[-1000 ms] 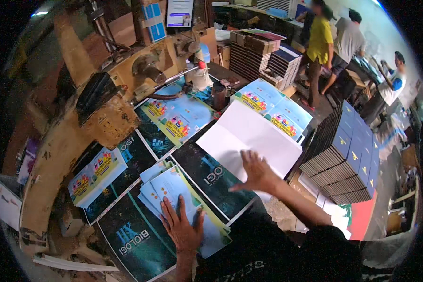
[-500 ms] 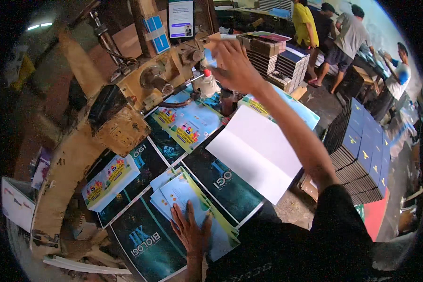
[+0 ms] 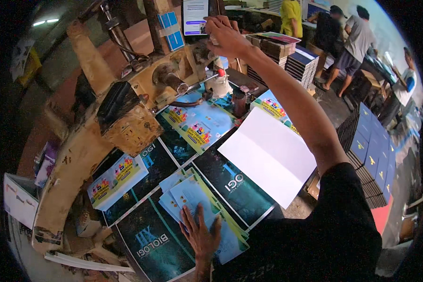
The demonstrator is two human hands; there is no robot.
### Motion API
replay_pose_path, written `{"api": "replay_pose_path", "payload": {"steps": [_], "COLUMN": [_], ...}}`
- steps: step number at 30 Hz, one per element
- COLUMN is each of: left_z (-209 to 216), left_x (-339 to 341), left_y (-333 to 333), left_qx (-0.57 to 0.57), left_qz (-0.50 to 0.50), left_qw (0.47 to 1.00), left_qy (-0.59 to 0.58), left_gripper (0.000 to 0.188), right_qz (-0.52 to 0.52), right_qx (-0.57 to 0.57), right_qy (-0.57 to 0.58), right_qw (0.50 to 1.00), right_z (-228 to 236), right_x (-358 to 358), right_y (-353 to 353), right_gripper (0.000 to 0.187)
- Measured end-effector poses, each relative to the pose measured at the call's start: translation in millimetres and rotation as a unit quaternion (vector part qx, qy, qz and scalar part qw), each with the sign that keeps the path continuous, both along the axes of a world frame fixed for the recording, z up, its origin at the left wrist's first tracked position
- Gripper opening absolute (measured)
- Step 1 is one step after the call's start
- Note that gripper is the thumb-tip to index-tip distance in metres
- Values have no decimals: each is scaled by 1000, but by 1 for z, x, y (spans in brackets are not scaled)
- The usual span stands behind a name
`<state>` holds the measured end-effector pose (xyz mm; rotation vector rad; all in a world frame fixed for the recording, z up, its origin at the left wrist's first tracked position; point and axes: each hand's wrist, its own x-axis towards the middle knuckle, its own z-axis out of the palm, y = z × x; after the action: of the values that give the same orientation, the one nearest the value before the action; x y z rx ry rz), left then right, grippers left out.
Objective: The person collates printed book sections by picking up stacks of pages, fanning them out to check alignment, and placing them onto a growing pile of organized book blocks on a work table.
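Note:
My left hand (image 3: 202, 232) lies flat with its fingers spread on a small, uneven pile of light-blue and green printed booklets (image 3: 183, 188). My right arm reaches up and away, and my right hand (image 3: 228, 36) hangs in front of the machine's far end with bent fingers a little apart. I see nothing held in it. One fingertip is at the right edge of a lit phone or tablet screen (image 3: 195, 21), overlapping it; whether it touches, I cannot tell. Dark teal printed cover sheets (image 3: 150, 246) lie beneath the booklets.
A worn beige machine (image 3: 75, 174) with a curved arm curves along the left. A blank white folded sheet (image 3: 268, 157) lies right of the middle. More printed blue sheets (image 3: 202, 124) are under the machine head. Bundled dark-blue books (image 3: 369, 150) are stacked at right. Several people stand at the far right.
My right hand has moved up toward the lit screen, and a fingertip now overlaps its edge. My left hand remains on the booklets. The whole view has shifted slightly.

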<state>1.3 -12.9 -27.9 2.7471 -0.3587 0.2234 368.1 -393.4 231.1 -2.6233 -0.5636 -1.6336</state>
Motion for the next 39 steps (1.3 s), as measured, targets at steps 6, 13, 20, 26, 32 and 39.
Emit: {"api": "replay_pose_path", "payload": {"steps": [6, 13, 20, 26, 32, 39], "left_z": [-1, 10, 11, -1, 27, 40], "left_x": [1, 2, -2, 3, 9, 31], "left_y": [-2, -3, -4, -3, -3, 1], "left_qx": [9, 10, 99, -8, -38, -20], "left_qz": [0, 12, -30, -98, -91, -47], "left_qw": [1000, 1000, 995, 995, 992, 997], "left_qy": [0, 11, -4, 6, 74, 57], "left_gripper": [73, 76, 68, 60, 76, 80], "right_qz": [41, -51, -133, -109, 86, 135], "right_qx": [13, 109, 62, 148, 217, 407], "right_qy": [25, 441, 540, 593, 473, 624], "right_qw": [999, 889, 829, 784, 849, 653], "right_z": [-14, -134, -207, -170, -145, -210], "right_x": [-60, -253, -357, -362, -379, -379], "right_y": [24, 57, 86, 71, 129, 190], "right_gripper": [46, 74, 111, 41, 48, 65]}}
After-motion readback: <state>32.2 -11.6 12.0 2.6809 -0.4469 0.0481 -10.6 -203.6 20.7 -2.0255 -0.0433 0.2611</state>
